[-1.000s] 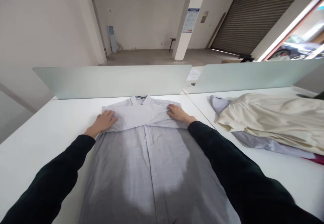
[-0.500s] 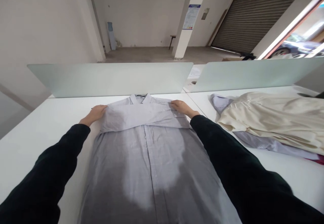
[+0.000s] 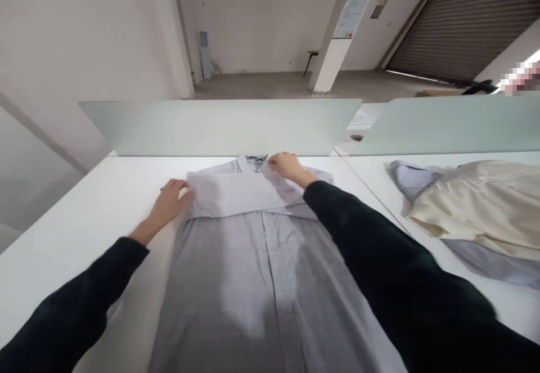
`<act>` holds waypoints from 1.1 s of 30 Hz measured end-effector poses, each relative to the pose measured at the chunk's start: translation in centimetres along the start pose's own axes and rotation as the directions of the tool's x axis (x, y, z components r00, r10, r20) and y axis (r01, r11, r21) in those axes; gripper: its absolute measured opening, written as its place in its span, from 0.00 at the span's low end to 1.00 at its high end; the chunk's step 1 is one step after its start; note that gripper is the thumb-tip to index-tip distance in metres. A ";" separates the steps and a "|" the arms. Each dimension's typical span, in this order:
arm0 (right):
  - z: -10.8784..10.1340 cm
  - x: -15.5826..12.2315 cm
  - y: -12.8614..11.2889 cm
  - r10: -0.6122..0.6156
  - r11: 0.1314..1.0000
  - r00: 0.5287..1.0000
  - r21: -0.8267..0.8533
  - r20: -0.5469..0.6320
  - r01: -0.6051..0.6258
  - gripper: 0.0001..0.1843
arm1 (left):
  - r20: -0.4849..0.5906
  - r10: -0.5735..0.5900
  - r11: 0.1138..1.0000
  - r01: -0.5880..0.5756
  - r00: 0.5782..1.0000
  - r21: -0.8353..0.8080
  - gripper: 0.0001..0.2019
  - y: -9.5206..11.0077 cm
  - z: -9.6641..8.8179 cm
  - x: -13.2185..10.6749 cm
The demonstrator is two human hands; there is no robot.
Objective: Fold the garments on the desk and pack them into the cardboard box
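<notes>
A gray shirt (image 3: 261,283) is laid flat on a white desk (image 3: 93,232), with its collar (image 3: 248,165) at the far end and its top part folded over. The left hand (image 3: 169,204) is held open, and its fingers (image 3: 179,188) are bent a little, with the tips at the left edge of the fold (image 3: 236,193). The right hand (image 3: 289,167) is placed on the fold near the collar, but it cannot be told if its fingers are clenched. A cream cloth (image 3: 476,204) is piled on a pale blue cloth (image 3: 411,179) on the next desk (image 3: 498,305), and a pale panel (image 3: 219,128) stands behind the shirt.
</notes>
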State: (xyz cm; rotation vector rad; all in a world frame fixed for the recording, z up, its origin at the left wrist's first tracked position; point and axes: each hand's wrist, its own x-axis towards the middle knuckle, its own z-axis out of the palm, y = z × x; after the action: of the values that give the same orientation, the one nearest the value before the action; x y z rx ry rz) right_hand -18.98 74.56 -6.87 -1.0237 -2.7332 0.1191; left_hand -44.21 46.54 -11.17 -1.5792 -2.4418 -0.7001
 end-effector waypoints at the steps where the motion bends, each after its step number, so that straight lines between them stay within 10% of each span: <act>1: 0.6 1.2 -2.8 -0.056 0.998 0.998 0.037 0.019 0.055 0.14 | 0.011 0.011 1.000 -0.010 1.000 -0.018 0.17 0.3 -0.4 -1.6; 8: 5.4 6.4 -19.2 -0.271 0.931 0.959 0.276 0.084 0.238 0.15 | 0.000 -0.065 0.997 0.065 0.998 -0.036 0.16 3.4 0.1 -7.0; 15: 7.3 7.1 -22.0 -0.196 0.961 0.980 0.205 0.024 0.187 0.14 | 0.076 0.063 0.995 -0.056 0.995 -0.088 0.11 2.9 0.8 -7.0; 22: 5.0 1.3 -17.1 -0.314 0.905 0.943 0.266 -0.111 0.333 0.24 | 0.082 0.002 0.974 0.017 0.997 -0.226 0.16 1.8 0.0 -8.4; 33: 1.3 -27.0 -1.6 -0.450 0.862 0.893 0.279 0.031 0.424 0.14 | 0.332 -0.184 0.895 0.298 0.925 -0.332 0.32 6.5 -5.7 -21.9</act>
State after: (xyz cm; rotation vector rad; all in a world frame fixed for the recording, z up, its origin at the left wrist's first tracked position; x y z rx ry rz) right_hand -0.45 55.60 -12.63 -0.3168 -2.8533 0.4528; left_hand -29.60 28.13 -12.21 -1.6126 -2.9000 -1.1113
